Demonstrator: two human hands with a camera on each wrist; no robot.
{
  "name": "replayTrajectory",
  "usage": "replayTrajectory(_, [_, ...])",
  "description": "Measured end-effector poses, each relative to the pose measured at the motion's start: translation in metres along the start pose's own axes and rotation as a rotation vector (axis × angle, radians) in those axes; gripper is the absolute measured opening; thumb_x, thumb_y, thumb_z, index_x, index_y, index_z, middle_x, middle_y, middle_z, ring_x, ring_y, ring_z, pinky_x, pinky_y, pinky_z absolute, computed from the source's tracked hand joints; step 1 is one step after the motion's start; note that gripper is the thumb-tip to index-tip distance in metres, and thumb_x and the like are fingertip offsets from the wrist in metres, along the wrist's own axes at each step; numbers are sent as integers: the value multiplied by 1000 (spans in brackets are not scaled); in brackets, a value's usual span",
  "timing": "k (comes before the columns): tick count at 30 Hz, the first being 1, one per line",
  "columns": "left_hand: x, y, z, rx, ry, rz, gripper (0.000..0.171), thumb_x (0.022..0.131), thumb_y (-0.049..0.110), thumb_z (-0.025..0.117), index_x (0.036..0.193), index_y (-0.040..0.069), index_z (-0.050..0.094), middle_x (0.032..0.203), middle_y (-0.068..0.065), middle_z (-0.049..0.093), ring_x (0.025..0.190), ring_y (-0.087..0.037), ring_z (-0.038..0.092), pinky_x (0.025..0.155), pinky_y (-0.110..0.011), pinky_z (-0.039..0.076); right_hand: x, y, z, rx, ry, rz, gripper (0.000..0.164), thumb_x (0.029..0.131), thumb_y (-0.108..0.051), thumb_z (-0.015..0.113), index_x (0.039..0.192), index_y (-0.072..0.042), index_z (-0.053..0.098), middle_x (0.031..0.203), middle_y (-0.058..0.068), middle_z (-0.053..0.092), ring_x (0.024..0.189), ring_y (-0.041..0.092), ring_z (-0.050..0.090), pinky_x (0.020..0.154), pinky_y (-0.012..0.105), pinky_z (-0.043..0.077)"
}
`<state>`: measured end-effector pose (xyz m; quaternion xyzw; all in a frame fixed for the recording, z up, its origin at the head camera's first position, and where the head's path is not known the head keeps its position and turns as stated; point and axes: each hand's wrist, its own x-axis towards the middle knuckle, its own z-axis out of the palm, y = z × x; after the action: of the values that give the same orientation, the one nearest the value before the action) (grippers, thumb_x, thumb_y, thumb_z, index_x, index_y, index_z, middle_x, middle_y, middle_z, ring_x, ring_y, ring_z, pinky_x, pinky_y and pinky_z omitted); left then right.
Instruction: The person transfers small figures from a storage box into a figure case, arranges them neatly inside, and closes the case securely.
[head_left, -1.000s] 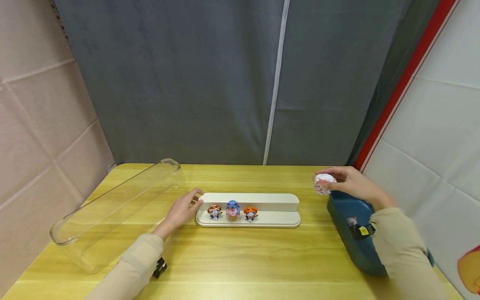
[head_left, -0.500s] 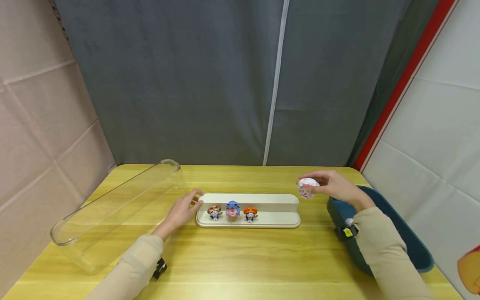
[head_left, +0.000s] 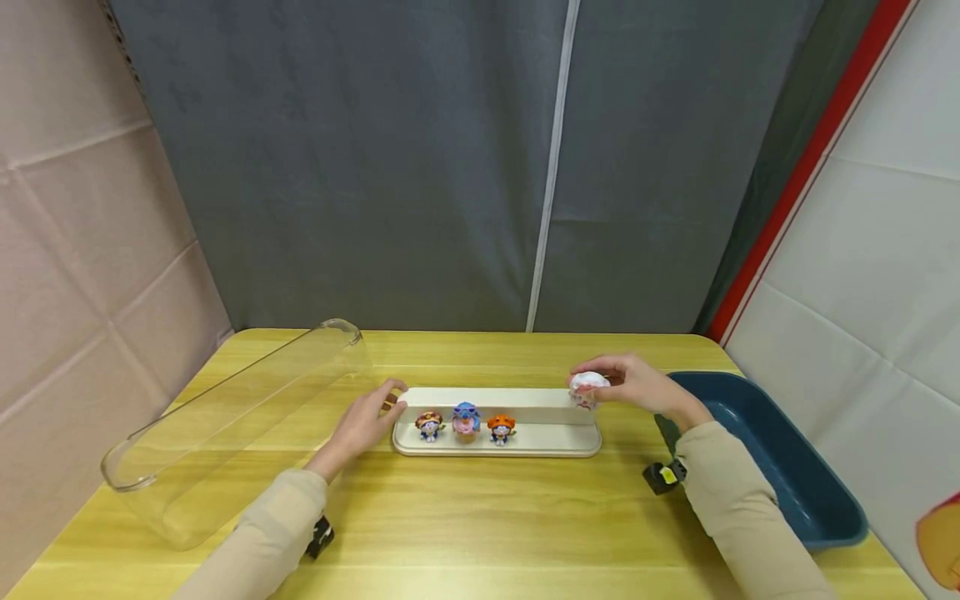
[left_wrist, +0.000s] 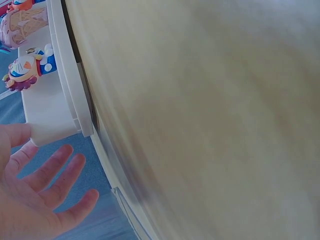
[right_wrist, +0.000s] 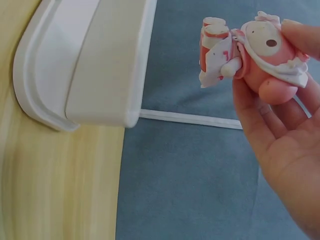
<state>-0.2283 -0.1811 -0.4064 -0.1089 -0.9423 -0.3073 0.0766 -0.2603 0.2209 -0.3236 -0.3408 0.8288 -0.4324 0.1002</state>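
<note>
In my right hand (head_left: 637, 385) a pink and white figurine (right_wrist: 265, 57) is pinched between thumb and fingers, held just above the right end of a white stepped display base (head_left: 547, 437). My left hand (head_left: 365, 423) touches the base's left end with its thumb side, its other fingers spread, as the left wrist view shows. On the base's lower step three figurines stand in a row: one with a red-brown head (head_left: 429, 425), a blue one with a pink front (head_left: 466, 421), and one with an orange head (head_left: 501, 428).
A clear transparent cover (head_left: 232, 433) lies slantwise on the wooden table (head_left: 487, 517) at the left. To the right stands a dark blue bin (head_left: 825, 508), partly behind my right forearm. A grey curtain (head_left: 375, 167) closes off the back.
My right hand has carried the pink and white figurine leftward and slightly down, from over the bin to above the base's right end. The left hand has stayed in place.
</note>
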Motion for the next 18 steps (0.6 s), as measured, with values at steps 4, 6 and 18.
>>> replayTrajectory(4, [0, 1, -1, 3, 0, -3, 24, 90, 21, 52, 112, 12, 51, 101, -11, 59, 90, -26, 56, 74, -46, 44, 3, 1, 6, 13, -8, 14, 36, 82, -12, 63, 115, 1, 56, 104, 11, 57, 85, 22, 54, 72, 29, 47])
replayTrajectory(6, [0, 1, -1, 7, 0, -5, 24, 90, 21, 52, 112, 12, 51, 101, -11, 60, 89, -26, 56, 73, -45, 44, 4, 2, 10, 21, -17, 22, 37, 82, -13, 63, 115, 1, 56, 104, 11, 57, 85, 22, 54, 72, 29, 47])
replayTrajectory(18, [0, 2, -2, 2, 2, 5, 24, 90, 20, 52, 113, 10, 51, 101, -11, 59, 89, -26, 56, 73, -45, 44, 14, 10, 27, 33, -50, 9, 34, 81, -11, 65, 113, -1, 57, 103, 10, 58, 84, 21, 54, 72, 27, 46])
